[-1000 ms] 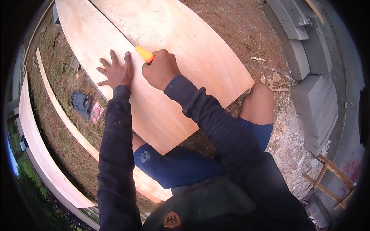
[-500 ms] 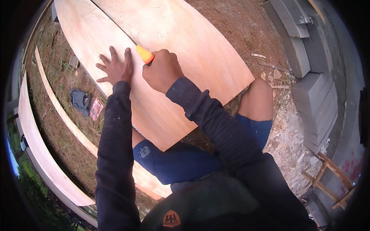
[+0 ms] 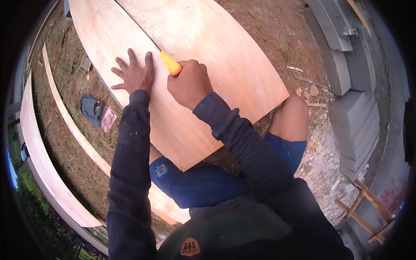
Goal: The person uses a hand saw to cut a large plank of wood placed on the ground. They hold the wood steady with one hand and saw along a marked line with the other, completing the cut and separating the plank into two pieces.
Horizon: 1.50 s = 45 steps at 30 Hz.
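A pale plywood sheet (image 3: 234,65) lies across my thighs, with a long dark slit (image 3: 136,24) running from its far end toward me. My left hand (image 3: 136,74) rests flat on the sheet, left of the slit, fingers spread. My right hand (image 3: 190,84) is wrapped round the yellow and orange handle of a handsaw (image 3: 170,63), at the near end of the slit. The saw's blade cannot be told apart from the dark line of the cut.
Long wooden strips (image 3: 71,112) and a curved-looking board (image 3: 47,160) lie to the left. A dark bag (image 3: 90,110) with a red packet (image 3: 108,120) sits on the grass. Grey blocks (image 3: 353,125) are stacked at the right, near a wooden frame (image 3: 368,208).
My right hand and the saw handle have shifted slightly toward me and to the right. My left hand stays spread on the sheet; the whole view has moved a little.
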Available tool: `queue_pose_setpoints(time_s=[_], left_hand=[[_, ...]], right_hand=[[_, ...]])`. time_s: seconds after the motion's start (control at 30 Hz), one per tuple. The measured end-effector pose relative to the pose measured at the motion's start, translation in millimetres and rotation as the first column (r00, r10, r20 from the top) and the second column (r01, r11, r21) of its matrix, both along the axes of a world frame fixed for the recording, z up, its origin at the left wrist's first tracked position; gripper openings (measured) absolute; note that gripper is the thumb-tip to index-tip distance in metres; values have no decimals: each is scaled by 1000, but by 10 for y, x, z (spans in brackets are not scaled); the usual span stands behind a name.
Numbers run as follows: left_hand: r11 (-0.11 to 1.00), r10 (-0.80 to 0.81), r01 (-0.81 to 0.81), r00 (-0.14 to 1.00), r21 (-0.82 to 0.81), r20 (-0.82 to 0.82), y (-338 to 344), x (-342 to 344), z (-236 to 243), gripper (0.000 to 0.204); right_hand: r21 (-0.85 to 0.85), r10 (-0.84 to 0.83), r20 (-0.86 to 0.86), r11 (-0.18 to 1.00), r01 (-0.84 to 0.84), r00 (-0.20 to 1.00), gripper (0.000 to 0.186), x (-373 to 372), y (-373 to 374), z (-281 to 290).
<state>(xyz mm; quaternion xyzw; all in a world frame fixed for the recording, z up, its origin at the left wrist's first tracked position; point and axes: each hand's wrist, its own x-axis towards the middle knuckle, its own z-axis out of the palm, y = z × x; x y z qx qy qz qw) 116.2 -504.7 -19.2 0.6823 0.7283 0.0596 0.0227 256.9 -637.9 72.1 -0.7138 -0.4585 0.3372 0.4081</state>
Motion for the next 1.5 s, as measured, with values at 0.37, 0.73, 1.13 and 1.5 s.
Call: queue_pose_setpoints(time_s=[0.37,0.73,1.13,1.5], left_hand=[[1000,3,-3,1000,6,-26,-1,-103,3,82],[1000,6,-6,1000,1,3,2,-157,-31,81],[999,-36,37,999,8,-13,-33,-156,-116,82],[999,-32,32,999,16,8,12,-35,-27,82]], right_hand=[[-109,-137,-134,986,122,982,21,235,-1848,752],[-118,-57,-113,992,44,992,23,206,-1653,624],[-66,-78,-60,995,74,995,20,-7,33,19],[-237,-3,-76,971,-15,997,21,192,-183,415]])
